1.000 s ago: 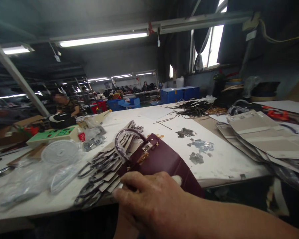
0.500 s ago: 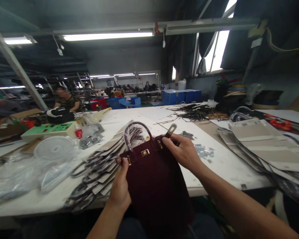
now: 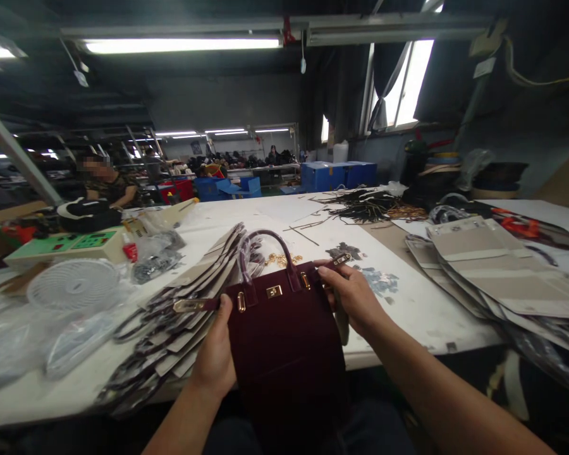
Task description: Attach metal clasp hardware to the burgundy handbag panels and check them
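Observation:
A dark burgundy handbag panel (image 3: 284,341) hangs before me over the table's near edge, its plastic-wrapped handle (image 3: 270,235) standing up. Gold hardware, including a turn-lock plate (image 3: 274,291), lines its top. My left hand (image 3: 217,354) is closed on the upper left corner, thumb in front, where a strap with a metal end (image 3: 189,306) sticks out to the left. My right hand (image 3: 353,294) pinches the upper right corner, near another strap with a metal end (image 3: 342,258). The fingers behind the panel are partly hidden.
Overlapping bag panels with wrapped handles (image 3: 189,328) lie left on the white table (image 3: 275,212). Gold fittings (image 3: 283,260) and small grey pieces (image 3: 379,282) lie beyond. More beige panels (image 3: 493,265) are stacked right; a white fan (image 3: 73,284) and plastic bags lie left. A person (image 3: 107,180) sits farther back.
The left strap now extends outward from the panel's corner. The right strap's metal end has tipped from upright to lying outward. Both hands still hold the panel; the view has shifted slightly.

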`<state>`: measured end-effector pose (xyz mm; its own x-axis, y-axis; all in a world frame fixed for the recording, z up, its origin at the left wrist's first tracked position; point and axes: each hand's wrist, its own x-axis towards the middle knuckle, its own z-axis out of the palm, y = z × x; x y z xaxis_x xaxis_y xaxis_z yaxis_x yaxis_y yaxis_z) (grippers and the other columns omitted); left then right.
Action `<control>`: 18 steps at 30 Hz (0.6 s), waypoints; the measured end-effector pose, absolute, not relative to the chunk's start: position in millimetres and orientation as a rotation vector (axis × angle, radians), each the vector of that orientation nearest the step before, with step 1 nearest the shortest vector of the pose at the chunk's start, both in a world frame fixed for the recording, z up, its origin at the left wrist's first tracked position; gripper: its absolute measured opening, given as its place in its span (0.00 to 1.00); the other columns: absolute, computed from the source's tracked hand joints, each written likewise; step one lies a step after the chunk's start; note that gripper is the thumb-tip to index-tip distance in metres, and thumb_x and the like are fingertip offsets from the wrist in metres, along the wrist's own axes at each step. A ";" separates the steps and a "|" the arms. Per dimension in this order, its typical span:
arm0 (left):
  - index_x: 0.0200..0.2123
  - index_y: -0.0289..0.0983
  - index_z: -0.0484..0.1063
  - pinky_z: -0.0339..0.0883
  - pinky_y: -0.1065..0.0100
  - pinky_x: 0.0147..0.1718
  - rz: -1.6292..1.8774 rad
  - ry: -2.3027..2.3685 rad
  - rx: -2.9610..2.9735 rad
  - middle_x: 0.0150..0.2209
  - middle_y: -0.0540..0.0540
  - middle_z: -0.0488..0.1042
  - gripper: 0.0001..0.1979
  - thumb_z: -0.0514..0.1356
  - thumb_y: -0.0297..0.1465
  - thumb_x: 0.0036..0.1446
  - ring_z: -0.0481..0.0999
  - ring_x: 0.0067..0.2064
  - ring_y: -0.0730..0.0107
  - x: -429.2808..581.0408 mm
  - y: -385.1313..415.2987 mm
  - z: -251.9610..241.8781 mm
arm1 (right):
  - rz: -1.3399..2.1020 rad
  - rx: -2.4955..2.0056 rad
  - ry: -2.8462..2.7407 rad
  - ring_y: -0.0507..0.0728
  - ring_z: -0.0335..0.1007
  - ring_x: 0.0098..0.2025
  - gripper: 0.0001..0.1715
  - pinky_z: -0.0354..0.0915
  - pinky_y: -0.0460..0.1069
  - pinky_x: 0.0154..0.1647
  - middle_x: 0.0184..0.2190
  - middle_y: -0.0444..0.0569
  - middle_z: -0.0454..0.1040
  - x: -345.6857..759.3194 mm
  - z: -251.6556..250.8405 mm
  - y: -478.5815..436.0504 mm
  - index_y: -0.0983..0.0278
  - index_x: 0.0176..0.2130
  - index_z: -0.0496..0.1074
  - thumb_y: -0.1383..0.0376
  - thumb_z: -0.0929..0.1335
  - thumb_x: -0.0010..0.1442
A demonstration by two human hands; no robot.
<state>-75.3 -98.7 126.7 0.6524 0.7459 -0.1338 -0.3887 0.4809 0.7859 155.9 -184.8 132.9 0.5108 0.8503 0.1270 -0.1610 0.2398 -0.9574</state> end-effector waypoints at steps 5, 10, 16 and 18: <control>0.52 0.40 0.80 0.62 0.38 0.66 0.633 0.397 0.847 0.48 0.40 0.84 0.30 0.68 0.54 0.52 0.74 0.62 0.37 -95.4 -93.0 100.3 | 0.889 -1.045 -0.729 0.49 0.59 0.21 0.25 0.55 0.44 0.20 0.26 0.43 0.73 159.5 124.9 -181.6 0.65 0.43 0.78 0.49 0.78 0.55; 0.49 0.37 0.82 0.60 0.41 0.67 0.584 0.365 0.751 0.50 0.38 0.83 0.30 0.63 0.54 0.55 0.72 0.64 0.38 -105.1 -102.1 78.7 | 0.753 -1.331 -0.910 0.52 0.59 0.22 0.24 0.53 0.47 0.24 0.21 0.41 0.68 154.5 124.7 -184.6 0.62 0.33 0.74 0.45 0.74 0.59; 0.51 0.30 0.81 0.65 0.45 0.63 0.559 0.357 0.576 0.49 0.33 0.83 0.25 0.60 0.44 0.61 0.79 0.56 0.40 -84.3 -131.8 103.0 | -0.119 -1.819 -1.273 0.58 0.66 0.24 0.28 0.52 0.51 0.28 0.21 0.46 0.72 149.9 111.8 -192.9 0.59 0.25 0.72 0.41 0.69 0.63; 0.50 0.28 0.81 0.68 0.45 0.60 0.575 0.340 0.542 0.46 0.30 0.83 0.28 0.61 0.46 0.59 0.80 0.54 0.38 -80.5 -138.1 106.3 | -0.255 -1.826 -1.354 0.57 0.64 0.19 0.29 0.50 0.51 0.25 0.18 0.45 0.70 150.3 110.2 -194.0 0.58 0.24 0.69 0.41 0.67 0.63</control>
<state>-80.5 -138.1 106.3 0.7903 0.5932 -0.1535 -0.4197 0.7066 0.5697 150.3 -194.0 110.2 0.3987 0.6990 0.5936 0.8671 -0.0767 -0.4921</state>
